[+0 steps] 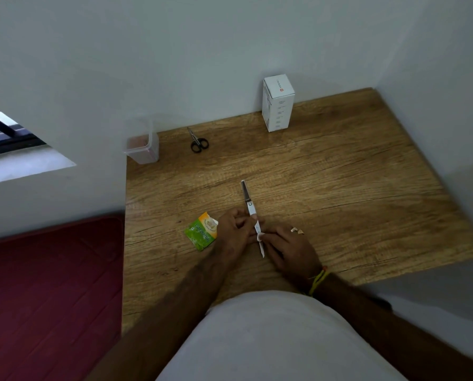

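The curled fingers of the left hand [234, 233] and right hand [291, 250] pinch the white handle of a slim grey-bladed metal cutting tool [246, 195], just above the oak-grain wooden table [339, 188], blades pointing away. A torn green-and-orange sachet [201, 233] lies just beside the left hand. Farther off lie small black scissors [199, 143], a clear plastic tub [143, 145] and an upright white carton [278, 104] against pale walls [202, 50]. A dark red mat [51, 284] covers the floor to the left.

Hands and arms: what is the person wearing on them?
Both forearms are bare, with no sleeves showing. The right hand wears shiny rings, and a yellow-green and orange thread band circles its wrist. The left hand shows no jewellery.
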`<action>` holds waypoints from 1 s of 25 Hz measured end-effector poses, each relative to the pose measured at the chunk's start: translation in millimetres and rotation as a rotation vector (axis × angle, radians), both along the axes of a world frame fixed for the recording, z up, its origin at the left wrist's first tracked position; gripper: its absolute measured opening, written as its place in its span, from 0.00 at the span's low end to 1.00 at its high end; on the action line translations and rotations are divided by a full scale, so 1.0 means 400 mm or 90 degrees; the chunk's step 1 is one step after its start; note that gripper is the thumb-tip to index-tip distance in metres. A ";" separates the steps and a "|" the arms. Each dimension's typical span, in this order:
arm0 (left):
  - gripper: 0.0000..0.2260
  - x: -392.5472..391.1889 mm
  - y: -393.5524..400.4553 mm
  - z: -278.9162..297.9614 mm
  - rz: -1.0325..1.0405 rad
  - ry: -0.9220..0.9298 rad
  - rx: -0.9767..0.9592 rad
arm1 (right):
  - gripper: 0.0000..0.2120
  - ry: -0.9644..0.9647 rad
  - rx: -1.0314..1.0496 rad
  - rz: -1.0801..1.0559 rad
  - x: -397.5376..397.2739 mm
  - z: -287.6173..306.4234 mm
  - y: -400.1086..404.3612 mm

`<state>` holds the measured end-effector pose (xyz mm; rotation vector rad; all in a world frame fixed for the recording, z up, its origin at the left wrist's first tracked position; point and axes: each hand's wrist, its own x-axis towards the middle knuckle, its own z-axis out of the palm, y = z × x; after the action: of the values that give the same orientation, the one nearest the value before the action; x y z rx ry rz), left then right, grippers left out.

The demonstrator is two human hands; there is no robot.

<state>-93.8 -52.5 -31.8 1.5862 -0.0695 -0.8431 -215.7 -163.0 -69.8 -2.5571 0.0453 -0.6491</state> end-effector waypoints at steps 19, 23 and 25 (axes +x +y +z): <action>0.08 0.001 0.005 0.003 -0.013 -0.009 -0.016 | 0.13 0.017 -0.060 0.059 -0.006 -0.004 -0.001; 0.08 0.002 0.005 0.011 -0.020 -0.006 -0.014 | 0.14 0.020 -0.048 0.052 -0.002 -0.005 -0.007; 0.09 0.001 0.006 0.010 -0.018 0.004 -0.020 | 0.11 0.021 -0.028 0.062 -0.008 -0.010 -0.009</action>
<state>-93.4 -50.0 -27.9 1.5561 -0.1016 -0.8647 -218.7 -166.7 -73.7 -2.5932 -0.0819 -0.5777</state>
